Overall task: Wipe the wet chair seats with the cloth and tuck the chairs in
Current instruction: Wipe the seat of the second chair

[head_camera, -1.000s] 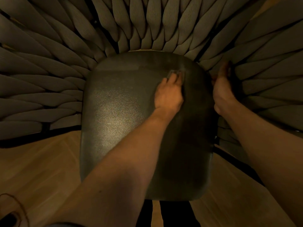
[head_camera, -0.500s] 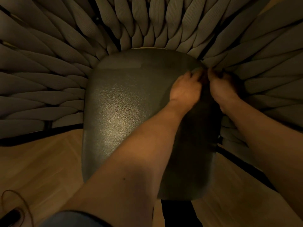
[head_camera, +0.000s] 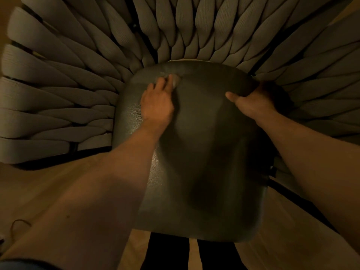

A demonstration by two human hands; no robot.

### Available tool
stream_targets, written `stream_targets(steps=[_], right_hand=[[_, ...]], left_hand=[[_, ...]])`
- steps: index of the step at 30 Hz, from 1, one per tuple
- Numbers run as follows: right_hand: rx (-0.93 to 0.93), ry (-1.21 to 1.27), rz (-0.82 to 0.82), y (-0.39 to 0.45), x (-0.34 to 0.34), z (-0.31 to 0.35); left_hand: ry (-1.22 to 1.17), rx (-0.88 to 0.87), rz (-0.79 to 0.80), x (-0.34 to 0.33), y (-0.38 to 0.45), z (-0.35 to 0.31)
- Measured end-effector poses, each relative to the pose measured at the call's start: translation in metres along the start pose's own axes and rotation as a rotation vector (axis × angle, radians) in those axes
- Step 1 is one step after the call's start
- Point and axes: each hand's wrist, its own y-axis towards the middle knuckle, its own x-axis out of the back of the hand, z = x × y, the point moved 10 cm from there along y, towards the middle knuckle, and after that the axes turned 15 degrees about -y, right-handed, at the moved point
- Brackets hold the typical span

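My left hand (head_camera: pixel 156 103) lies flat on the seat (head_camera: pixel 204 152), near its back-left corner, fingers (head_camera: pixel 170 80) stretched fwd and pressing the cloth (head_camera: pixel 175 81) down; only a small pale wad of it shows past the fingertips, the rest is under the hand. Right hand (head_camera: pixel 253 102) grips the seat's back-right edge, thumb on top pointing inward, other fingers curled over the rim and out of sight. Seat is dark, pebbled, w/ a dull sheen on the left side; can't tell if that's water or just light, too dim. Judging by looks: seat is stiff and prob. a bit slick when wet, so the cloth should glide easily but may just smear unless I press w/ the whole palm. Cloth is soft, light, bunches up quick, so best kept flat under spread fingers, not pinched at one corner. Chair itself looks light enough to shift w/ one hand; rim at the back corner is a fair hold to steady it while wiping, and prob. the spot to push from for tucking in. Padded ribbed slats (head_camera: pixel 81 78) fan out round the seat's back and sides. Floor (head_camera: pixel 39 191) is pale wood; a thin cord (head_camera: pixel 19 223) lies at lower left, well apart from the chair. No containers in view, nothing holding anything. Most of the seat's front half looks untouched by the cloth, so wiping seems mid-way at best.
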Motion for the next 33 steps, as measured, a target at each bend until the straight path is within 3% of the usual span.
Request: stream_targets(steps=[6, 10, 17, 28, 33], right_hand=[[-0.014, -0.084, -0.015, 0.003, -0.003, 0.001], [-0.02, -0.093, -0.007, 0.001, -0.004, -0.001], [-0.058, 0.187, -0.067, -0.001, 0.008, -0.014], [-0.17, 0.397, -0.117, -0.019, 0.021, -0.025], [-0.282, 0.67, -0.1, -0.017, 0.016, -0.046]], left_hand=[[0.016, 0.147, -0.073, 0.025, -0.007, 0.071], [-0.002, 0.192, -0.117, 0.028, -0.008, 0.085], [-0.165, 0.258, -0.159, 0.023, 0.008, 0.071], [-0.267, -0.004, -0.092, -0.007, 0.057, -0.026], [-0.319, -0.163, 0.018, -0.038, 0.061, -0.109]])
